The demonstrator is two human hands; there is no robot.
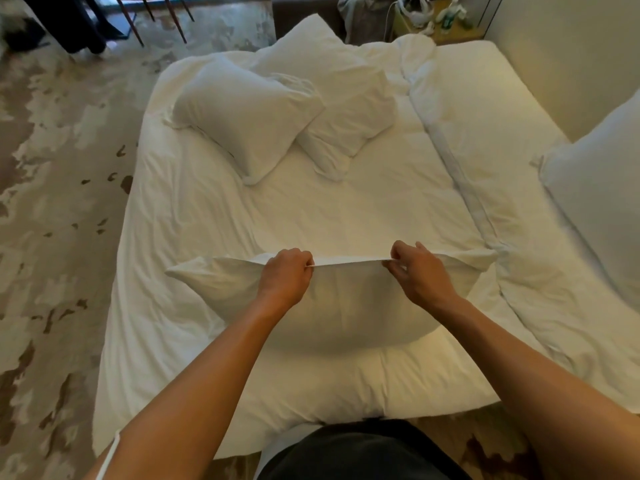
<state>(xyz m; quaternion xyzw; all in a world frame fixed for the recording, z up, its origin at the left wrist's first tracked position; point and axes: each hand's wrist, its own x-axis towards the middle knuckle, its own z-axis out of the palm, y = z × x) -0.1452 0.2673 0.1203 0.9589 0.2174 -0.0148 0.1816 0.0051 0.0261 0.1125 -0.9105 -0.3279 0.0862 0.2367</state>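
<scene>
The left hand point(289, 273) is closed into a loose fist, and its fingers and thumb pinch the upper edge of a white pillow point(343, 303). The right hand point(417, 271) does the same on the other side: its fingers are curled and they pinch the same edge of the fabric. Between both hands the edge is pulled into a straight, tight line. The hands are apart from each other, each one a little away from the middle of the pillow.

The pillow stands on its long side on the bed point(194, 209), near the foot end, just in front of the person. Its two corners point out to the left and to the right. Farther up the bed lie two other pillows point(249, 116), one partly on top of the other.
</scene>
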